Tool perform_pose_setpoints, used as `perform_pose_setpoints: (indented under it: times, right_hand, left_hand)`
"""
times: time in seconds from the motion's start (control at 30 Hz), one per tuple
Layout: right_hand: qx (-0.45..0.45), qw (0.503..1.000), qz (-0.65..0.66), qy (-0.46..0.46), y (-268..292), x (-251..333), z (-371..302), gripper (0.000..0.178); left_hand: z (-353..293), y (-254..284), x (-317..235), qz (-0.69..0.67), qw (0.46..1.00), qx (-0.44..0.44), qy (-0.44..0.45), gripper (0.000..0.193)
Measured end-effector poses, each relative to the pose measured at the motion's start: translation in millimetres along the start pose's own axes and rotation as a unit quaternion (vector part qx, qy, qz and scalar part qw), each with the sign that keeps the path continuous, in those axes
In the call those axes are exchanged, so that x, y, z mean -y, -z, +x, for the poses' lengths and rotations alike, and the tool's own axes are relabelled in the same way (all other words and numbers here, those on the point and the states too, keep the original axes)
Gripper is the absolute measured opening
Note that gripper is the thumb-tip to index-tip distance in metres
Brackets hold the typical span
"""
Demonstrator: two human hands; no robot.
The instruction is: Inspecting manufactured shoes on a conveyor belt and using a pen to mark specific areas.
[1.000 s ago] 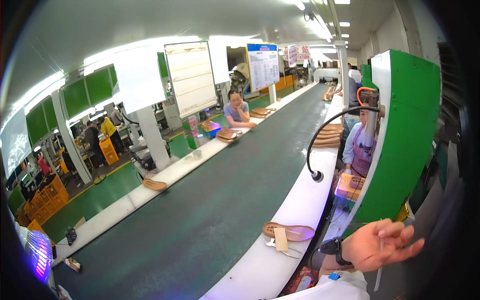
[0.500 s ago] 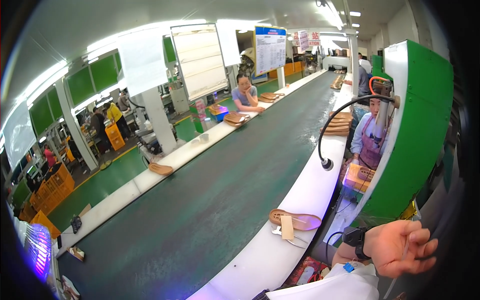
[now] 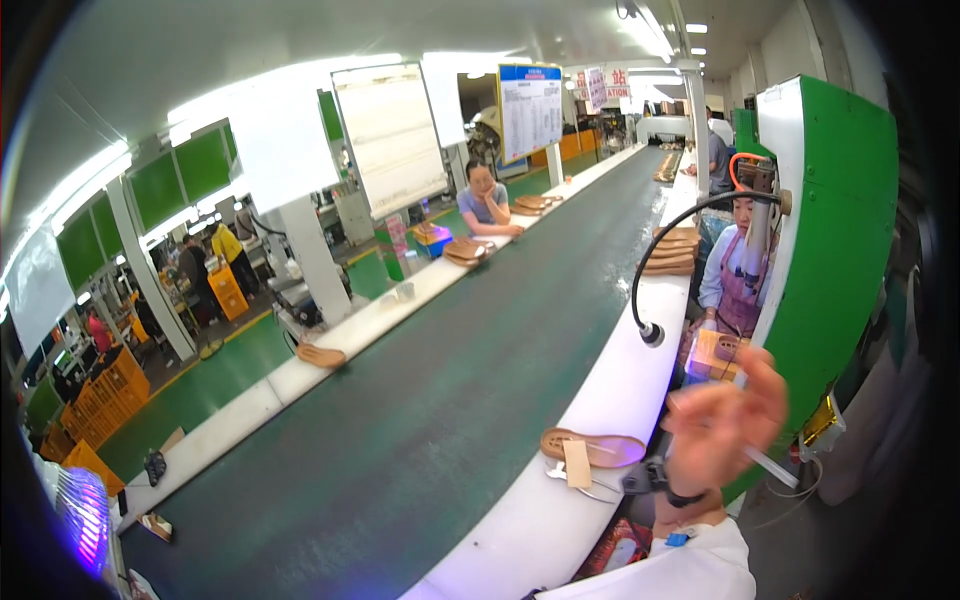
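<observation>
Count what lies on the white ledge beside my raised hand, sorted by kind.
Tan sole: 1
Paper tag: 1
Metal tool, partly hidden: 1
Total: 3

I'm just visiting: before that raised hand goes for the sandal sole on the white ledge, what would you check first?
1. Right hand in view: ok, raised and motion-blurred.
2. Grip free: cannot tell; a thin white stick shows by the fingers.
3. Tan sandal sole lying flat on the white ledge: ok.
4. Paper tag lies over the sole: not ok, it covers part of it.
5. Left hand: cannot tell, out of view.
6. Green belt beside the sole bare: ok.
</observation>
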State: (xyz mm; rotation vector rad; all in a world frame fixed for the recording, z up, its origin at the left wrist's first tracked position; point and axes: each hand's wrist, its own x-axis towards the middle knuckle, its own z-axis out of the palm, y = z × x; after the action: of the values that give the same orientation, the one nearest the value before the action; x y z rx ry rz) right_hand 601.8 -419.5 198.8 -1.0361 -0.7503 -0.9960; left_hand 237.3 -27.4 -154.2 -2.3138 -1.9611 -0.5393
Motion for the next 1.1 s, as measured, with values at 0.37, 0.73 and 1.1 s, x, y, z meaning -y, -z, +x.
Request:
perform_pose_setpoints:
  times: [0.37,0.73,1.1]
  right_hand:
    - [0.394,0.902,-0.113,0.134,-95.7,1.0,45.3,0.075]
    - [0.152,0.969,-0.136,0.142,-61.6,-20.2,-51.6,0.04]
    - [0.49,0.801,-0.072,-0.337,-51.6,-83.4,-167.9,0.033]
  left_hand:
    - [-29.3,44.7,-5.4,-0.075,0.995,0.047,0.044,0.031]
    - [-22.1,86.3,-20.6,0.175,0.946,0.212,-0.173,0.035]
    - [-41.4,-37.4,63.9,0.178,0.969,-0.035,-0.169,0.029]
